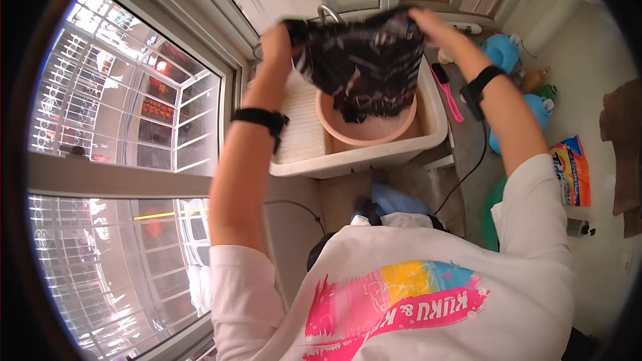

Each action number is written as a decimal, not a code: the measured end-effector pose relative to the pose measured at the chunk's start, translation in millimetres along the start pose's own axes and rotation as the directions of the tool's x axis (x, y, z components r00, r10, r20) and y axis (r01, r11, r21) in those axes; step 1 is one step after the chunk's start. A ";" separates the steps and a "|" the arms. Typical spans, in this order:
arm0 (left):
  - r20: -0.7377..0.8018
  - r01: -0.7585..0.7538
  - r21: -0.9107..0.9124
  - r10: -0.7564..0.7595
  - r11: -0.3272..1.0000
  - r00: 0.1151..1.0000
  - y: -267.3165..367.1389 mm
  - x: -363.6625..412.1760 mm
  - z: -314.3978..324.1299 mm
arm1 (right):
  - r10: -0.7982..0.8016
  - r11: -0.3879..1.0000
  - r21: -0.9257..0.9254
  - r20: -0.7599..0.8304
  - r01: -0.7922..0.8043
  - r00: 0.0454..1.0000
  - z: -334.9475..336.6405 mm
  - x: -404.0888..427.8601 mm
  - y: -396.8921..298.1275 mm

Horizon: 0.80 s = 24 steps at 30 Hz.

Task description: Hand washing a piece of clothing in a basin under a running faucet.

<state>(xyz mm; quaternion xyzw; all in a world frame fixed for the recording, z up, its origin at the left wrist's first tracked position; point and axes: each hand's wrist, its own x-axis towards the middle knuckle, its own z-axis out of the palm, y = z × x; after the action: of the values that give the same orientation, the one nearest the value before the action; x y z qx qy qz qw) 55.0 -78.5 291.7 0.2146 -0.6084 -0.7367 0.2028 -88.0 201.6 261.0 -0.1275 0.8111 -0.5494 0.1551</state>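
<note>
A dark patterned cloth garment is stretched between my two hands, blurred by motion. My left hand grips its upper left corner, and my right hand grips the upper right one. The lower edge of the cloth hangs over a pink plastic basin with cloudy water in it. That basin stands inside a white laundry sink with a ribbed washboard on its left side. Behind the garment, a curved metal faucet shows only in part.
A pink scrub brush with black bristles lies right of the sink. Beyond it are blue detergent bottles and an orange Tide bag. A barred window lines the left. Thin cables run from both wrist straps.
</note>
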 end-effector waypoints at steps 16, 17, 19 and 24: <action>0.304 -0.386 0.911 -0.396 -0.146 0.867 -326.4 14.3 52.2 | 0.339 0.673 -0.733 0.190 -0.097 0.921 179.9 25.8 273.2; 0.292 -0.391 0.906 -0.431 -0.162 0.854 -332.0 18.0 57.7 | 0.365 0.652 -0.751 0.192 -0.102 0.911 185.3 25.8 280.2; 0.146 -0.229 0.970 -0.553 -0.083 0.820 -351.6 23.7 61.4 | 0.452 0.581 -0.808 0.226 -0.093 0.863 189.4 29.0 286.5; 0.101 -0.193 0.978 -0.643 -0.075 0.759 -374.1 19.7 58.2 | 0.666 0.533 -0.800 0.196 -0.275 0.720 194.0 39.3 290.4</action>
<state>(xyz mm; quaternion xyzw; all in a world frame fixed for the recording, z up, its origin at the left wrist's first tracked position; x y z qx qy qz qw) -8.1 24.0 -67.8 0.1699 -0.9163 -0.1203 -0.3422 -58.7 127.3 -81.3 -0.0772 0.8944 -0.0665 0.4354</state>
